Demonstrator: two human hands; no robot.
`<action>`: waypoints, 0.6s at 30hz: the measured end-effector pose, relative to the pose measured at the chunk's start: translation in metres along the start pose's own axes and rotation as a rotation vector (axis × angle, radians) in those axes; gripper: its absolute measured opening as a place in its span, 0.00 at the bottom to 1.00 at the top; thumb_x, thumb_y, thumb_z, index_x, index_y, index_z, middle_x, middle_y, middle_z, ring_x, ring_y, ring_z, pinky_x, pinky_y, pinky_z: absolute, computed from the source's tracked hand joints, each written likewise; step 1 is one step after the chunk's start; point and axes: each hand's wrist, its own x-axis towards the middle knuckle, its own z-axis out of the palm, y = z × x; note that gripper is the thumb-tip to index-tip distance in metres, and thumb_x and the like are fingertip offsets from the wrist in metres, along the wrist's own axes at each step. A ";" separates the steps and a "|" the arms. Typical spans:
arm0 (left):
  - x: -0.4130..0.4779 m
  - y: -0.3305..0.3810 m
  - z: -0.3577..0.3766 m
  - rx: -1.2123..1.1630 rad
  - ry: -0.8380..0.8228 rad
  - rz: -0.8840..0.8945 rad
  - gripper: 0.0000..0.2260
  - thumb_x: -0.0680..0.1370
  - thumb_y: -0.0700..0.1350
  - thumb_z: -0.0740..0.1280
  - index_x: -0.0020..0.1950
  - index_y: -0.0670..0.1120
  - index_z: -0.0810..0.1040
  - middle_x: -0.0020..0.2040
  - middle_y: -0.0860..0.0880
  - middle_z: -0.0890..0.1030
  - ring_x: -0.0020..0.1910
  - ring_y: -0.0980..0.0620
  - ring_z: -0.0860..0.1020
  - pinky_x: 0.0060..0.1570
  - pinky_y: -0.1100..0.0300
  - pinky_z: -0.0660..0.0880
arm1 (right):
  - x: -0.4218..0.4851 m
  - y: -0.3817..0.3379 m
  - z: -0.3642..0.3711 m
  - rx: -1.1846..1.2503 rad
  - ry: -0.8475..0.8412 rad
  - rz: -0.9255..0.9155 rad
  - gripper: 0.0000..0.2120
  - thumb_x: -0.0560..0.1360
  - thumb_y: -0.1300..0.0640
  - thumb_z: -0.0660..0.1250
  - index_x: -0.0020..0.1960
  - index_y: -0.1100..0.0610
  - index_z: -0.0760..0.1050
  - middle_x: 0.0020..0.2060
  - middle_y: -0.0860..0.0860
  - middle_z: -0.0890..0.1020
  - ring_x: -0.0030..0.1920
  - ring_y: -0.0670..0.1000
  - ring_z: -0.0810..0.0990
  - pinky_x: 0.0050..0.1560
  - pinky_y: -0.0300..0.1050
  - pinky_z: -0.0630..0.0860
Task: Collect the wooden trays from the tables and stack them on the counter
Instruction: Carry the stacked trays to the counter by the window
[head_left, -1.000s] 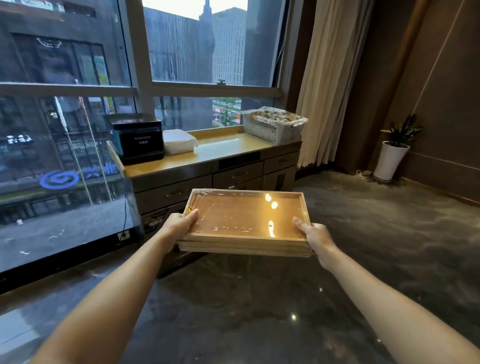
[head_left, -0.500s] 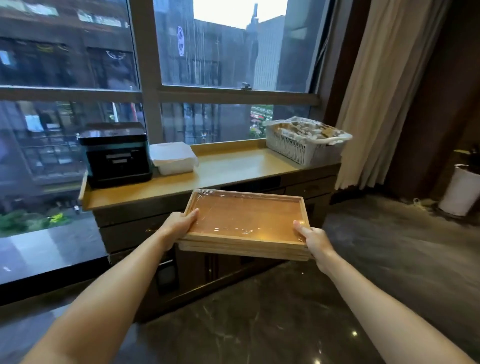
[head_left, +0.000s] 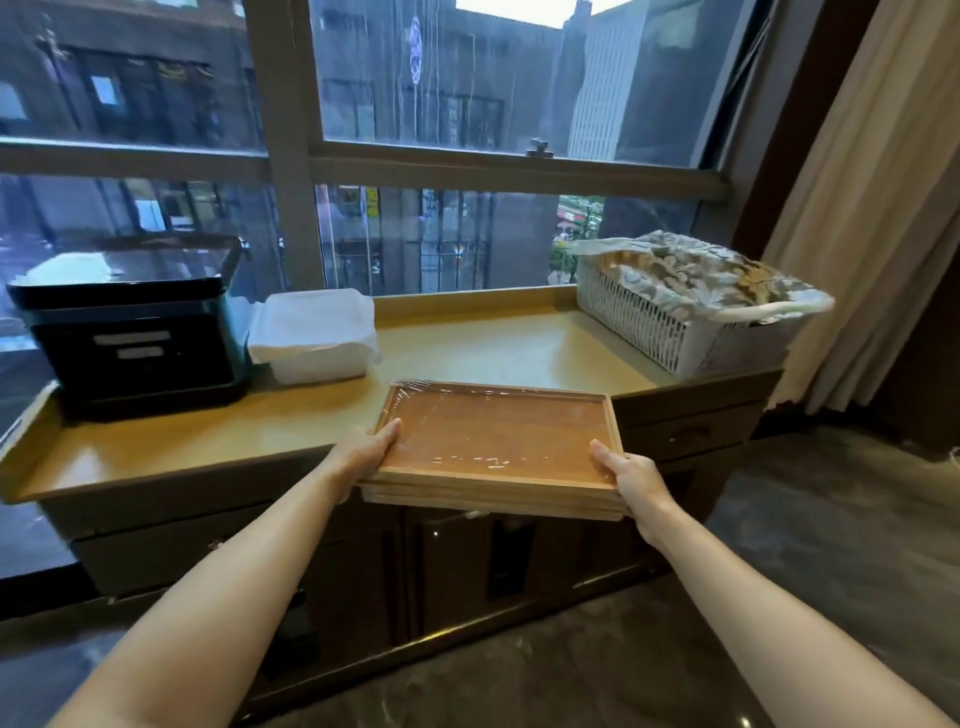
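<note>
Two bare forearms reach forward from the bottom of the view over a dark polished floor (head_left: 779, 597).

Left hand (head_left: 363, 452): clasps the left short edge of the stack of trays (head_left: 496, 449), thumb lying along the top rim, other fingers hidden under the stack. Right hand (head_left: 631, 475): clasps the near right corner of the same stack, thumb on the rim, fingers curled beneath and out of sight.

The stack is several flat wooden trays, edges lined up, seen as layers along the near side. The top tray is covered in clear plastic film that wrinkles at the far left corner. The stack is held roughly level; its far end overlaps the front edge of the counter (head_left: 467, 353), its near end hangs out in front of the dark cabinet doors (head_left: 467, 566). Whether the far end touches the counter top cannot be told.

On the counter, from left: a black box-shaped appliance (head_left: 130, 332) with a glossy lid; just beside it, a white lidded container (head_left: 314, 335); well apart at the right end, a white slotted basket (head_left: 685, 312) holding patterned cloth under plastic.

Behind the counter: a large window (head_left: 441, 104) with rain-streaked glass, buildings outside. Far right: a beige curtain (head_left: 872, 208).
</note>
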 end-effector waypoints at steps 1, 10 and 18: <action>0.024 0.007 0.004 -0.001 0.013 -0.001 0.23 0.80 0.53 0.58 0.59 0.34 0.76 0.39 0.47 0.78 0.36 0.52 0.75 0.35 0.62 0.69 | 0.028 -0.006 0.002 -0.004 -0.004 -0.001 0.22 0.77 0.48 0.60 0.62 0.64 0.74 0.39 0.47 0.76 0.40 0.46 0.72 0.51 0.46 0.64; 0.210 0.070 0.027 -0.075 0.093 -0.048 0.23 0.80 0.51 0.58 0.63 0.33 0.73 0.48 0.40 0.80 0.42 0.49 0.75 0.45 0.62 0.70 | 0.240 -0.071 0.025 -0.095 -0.090 -0.008 0.20 0.76 0.45 0.60 0.56 0.59 0.77 0.53 0.54 0.79 0.57 0.55 0.74 0.59 0.49 0.67; 0.335 0.088 0.045 -0.061 0.206 -0.168 0.23 0.80 0.52 0.58 0.68 0.36 0.70 0.66 0.39 0.74 0.59 0.44 0.73 0.52 0.61 0.64 | 0.397 -0.098 0.060 -0.105 -0.186 0.049 0.14 0.73 0.46 0.65 0.35 0.55 0.74 0.34 0.52 0.75 0.34 0.51 0.71 0.36 0.43 0.65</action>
